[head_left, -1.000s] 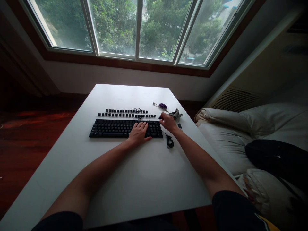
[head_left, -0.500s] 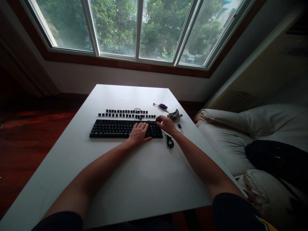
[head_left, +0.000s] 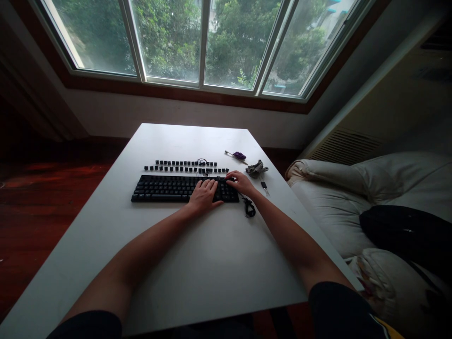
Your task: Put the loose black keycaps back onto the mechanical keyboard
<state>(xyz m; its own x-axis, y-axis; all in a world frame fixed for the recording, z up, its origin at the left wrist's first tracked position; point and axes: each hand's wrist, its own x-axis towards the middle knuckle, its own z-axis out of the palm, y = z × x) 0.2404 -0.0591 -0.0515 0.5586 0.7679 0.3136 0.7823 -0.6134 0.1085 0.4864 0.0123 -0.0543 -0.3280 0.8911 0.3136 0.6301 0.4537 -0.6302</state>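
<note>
A black keyboard [head_left: 165,188] lies across the middle of the white table [head_left: 197,263]. My left hand [head_left: 203,196] rests flat on its right half, fingers stretched out. My right hand [head_left: 240,182] is over the keyboard's far right corner, fingers curled in a pinch on the top row; what it holds, if anything, is too small to make out. Two rows of loose black keycaps [head_left: 183,166] lie on the table just behind the keyboard.
A black coiled cable [head_left: 249,207] lies right of the keyboard. Behind my right hand sit a grey crumpled cloth [head_left: 256,168], a purple-tipped tool [head_left: 237,155] and a small dark piece [head_left: 263,185]. A white cushioned sofa [head_left: 353,197] stands to the right, windows behind.
My right hand has moved left from beside the keyboard's right end onto its top right corner. My left hand has stayed flat on the keys.
</note>
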